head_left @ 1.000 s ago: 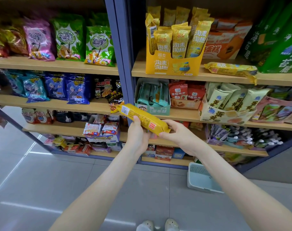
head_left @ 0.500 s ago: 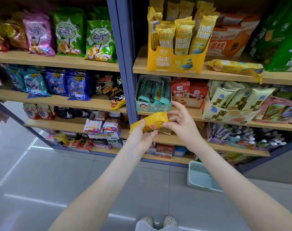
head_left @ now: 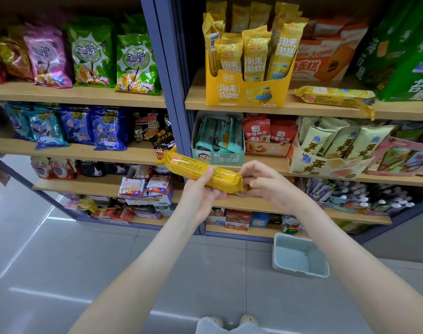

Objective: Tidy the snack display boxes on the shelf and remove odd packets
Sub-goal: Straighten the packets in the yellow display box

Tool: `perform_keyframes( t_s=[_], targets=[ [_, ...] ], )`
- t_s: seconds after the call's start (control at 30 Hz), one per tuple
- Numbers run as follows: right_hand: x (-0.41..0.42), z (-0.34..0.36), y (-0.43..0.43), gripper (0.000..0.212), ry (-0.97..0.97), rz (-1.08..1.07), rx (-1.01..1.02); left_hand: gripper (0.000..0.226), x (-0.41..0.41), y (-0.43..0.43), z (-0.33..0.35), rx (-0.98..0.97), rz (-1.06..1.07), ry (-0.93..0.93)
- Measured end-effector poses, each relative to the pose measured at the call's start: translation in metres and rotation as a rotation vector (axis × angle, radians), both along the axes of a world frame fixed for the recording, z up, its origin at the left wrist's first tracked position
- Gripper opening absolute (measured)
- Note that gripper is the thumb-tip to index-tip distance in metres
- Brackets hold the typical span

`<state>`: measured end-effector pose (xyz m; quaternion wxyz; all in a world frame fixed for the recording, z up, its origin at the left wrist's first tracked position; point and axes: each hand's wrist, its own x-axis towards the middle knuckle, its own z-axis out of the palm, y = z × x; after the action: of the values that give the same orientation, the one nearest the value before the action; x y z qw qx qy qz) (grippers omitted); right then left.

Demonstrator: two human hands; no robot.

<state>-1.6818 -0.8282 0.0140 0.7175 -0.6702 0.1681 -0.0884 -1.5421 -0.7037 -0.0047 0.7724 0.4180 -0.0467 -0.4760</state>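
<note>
Gripping one long yellow foil packet [head_left: 196, 168] below yellow cardboard display box [head_left: 246, 92], left hand [head_left: 198, 197] wrapping, right hand [head_left: 272, 186] pinching end, grey tiled floor [head_left: 85, 261].

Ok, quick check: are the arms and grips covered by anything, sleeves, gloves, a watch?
No. The left grip and right grip are bare hands: no gloves, no rings that I can make out. The left forearm and right forearm are uncovered to the frame edge, with no sleeves, watch or bands in view.
</note>
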Motion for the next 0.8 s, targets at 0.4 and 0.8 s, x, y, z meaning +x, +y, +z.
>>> perform_keyframes(
  t_s=[0.4,0.8],
  targets=[
    [-0.003,-0.004,0.001,0.043,-0.062,0.064,0.318,0.036,-0.001,0.003,-0.002,-0.074,-0.017,-0.088],
    [0.005,-0.006,0.0,0.056,0.112,-0.002,0.117,0.032,-0.01,-0.001,0.0,0.173,-0.286,-0.543]
  ],
)
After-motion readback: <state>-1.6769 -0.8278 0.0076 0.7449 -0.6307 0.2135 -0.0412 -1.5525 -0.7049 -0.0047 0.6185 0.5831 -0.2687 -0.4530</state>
